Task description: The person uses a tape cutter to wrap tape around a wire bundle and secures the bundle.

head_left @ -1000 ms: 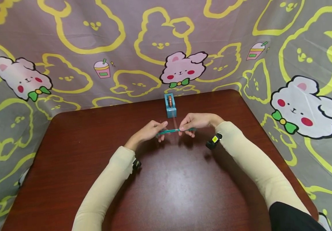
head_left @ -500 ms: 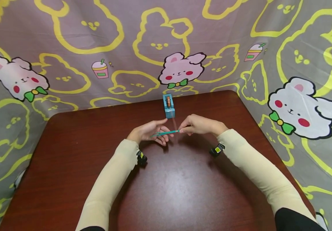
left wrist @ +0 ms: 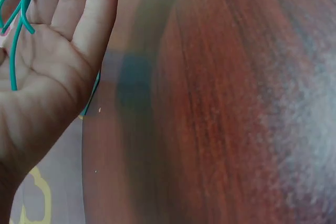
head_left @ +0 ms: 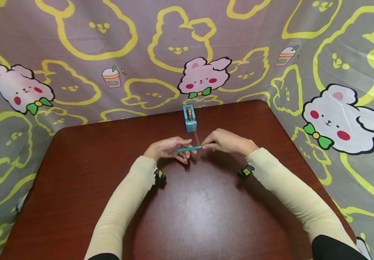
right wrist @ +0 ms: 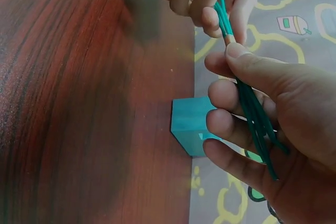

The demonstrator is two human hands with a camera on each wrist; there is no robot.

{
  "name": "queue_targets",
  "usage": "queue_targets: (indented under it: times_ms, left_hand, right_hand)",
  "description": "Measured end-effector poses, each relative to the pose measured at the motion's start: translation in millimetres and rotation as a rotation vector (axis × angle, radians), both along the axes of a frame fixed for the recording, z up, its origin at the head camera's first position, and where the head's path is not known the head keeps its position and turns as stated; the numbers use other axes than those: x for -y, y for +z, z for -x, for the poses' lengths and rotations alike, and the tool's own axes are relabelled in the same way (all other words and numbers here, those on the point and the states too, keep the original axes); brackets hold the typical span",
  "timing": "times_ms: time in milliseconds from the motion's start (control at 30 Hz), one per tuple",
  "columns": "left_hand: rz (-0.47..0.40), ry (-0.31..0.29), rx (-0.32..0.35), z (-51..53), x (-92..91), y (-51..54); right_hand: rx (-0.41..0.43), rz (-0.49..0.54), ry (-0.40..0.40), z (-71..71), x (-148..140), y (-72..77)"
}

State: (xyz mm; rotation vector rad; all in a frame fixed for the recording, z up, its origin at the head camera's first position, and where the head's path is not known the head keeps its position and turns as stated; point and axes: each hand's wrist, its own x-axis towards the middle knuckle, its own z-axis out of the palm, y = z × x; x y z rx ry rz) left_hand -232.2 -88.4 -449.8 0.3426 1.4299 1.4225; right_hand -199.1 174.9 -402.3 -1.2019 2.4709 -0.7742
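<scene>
A bundle of thin green wires (head_left: 188, 148) is held above the table, with tape around its middle. My right hand (head_left: 224, 140) pinches it between thumb and index finger at the taped spot; in the right wrist view the loose wire ends (right wrist: 257, 124) trail over the palm. My left hand (head_left: 172, 147) is palm up, fingers extended and slightly bent, with the other half of the wires lying across its palm (left wrist: 52, 72). A clear tape strip (head_left: 197, 138) runs from the blue tape dispenser (head_left: 191, 126) to the bundle.
The dispenser, with its orange-brown roll (head_left: 189, 113), stands near the back edge of the dark red-brown table (head_left: 108, 173). A patterned curtain (head_left: 160, 47) encloses the back and sides. Black wrist cameras (head_left: 245, 172) hang below both wrists.
A second ago my left fingers gripped the wires; they have since loosened and turned palm up. Its thumb has since come slightly nearer the wires. My right hand keeps its pinch.
</scene>
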Motion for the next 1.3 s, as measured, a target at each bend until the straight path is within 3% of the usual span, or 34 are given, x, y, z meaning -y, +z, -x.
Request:
queue_targets:
  times_ms: [333,533,700,933,1000,1100,1300]
  left_hand:
    - [0.028,0.014,-0.145,-3.8,4.1,12.9]
    - [0.096,-0.001,-0.292,-8.0,7.9,20.3]
    - [0.164,-0.007,-0.479,-13.5,11.9,27.2]
    - [0.214,0.018,-0.673,-20.2,9.2,29.5]
    - [0.224,0.035,-0.707,-22.1,7.3,29.1]
    - [0.241,0.074,-0.731,-24.9,5.8,28.8]
    - [0.239,0.138,-0.769,-29.1,4.4,29.8]
  right_hand:
    - [-0.046,-0.001,-0.024,2.2,4.2,9.1]
    - [0.075,0.041,-0.057,13.2,4.8,10.2]
    - [0.273,0.11,-0.188,34.4,0.9,2.4]
    - [0.89,0.196,-0.273,55.4,1.5,-32.3]
    - [1.001,0.18,-0.254,57.7,2.2,-43.4]
    - [1.095,0.179,-0.198,57.7,2.4,-56.0]
    - [1.235,0.341,-0.044,53.6,1.1,-67.4]
